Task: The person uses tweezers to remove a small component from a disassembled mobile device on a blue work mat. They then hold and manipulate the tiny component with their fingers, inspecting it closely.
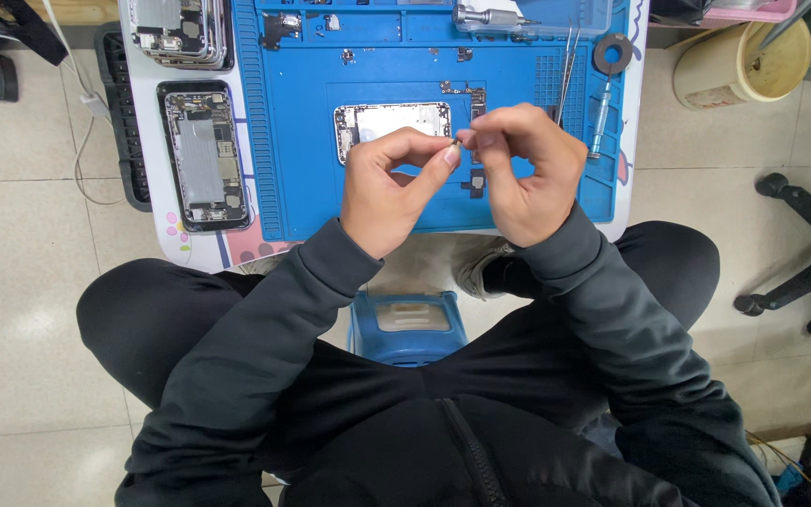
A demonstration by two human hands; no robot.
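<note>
My left hand (pixel 391 188) and my right hand (pixel 523 169) meet above a blue work mat (pixel 302 178), both pinching one tiny dark part (pixel 457 142) between thumb and fingertips. Just behind the hands lies an opened silver phone shell (pixel 387 122) on the mat. A small dark component (pixel 474 183) lies on the mat between my hands, partly hidden.
An opened phone body (pixel 204 155) lies on the white table left of the mat, with a stack of phone shells (pixel 180 33) behind it. Tweezers (pixel 569 61), a screwdriver (pixel 601 117) and a tape ring (pixel 613 52) lie at the mat's right. A bucket (pixel 739 61) stands on the floor.
</note>
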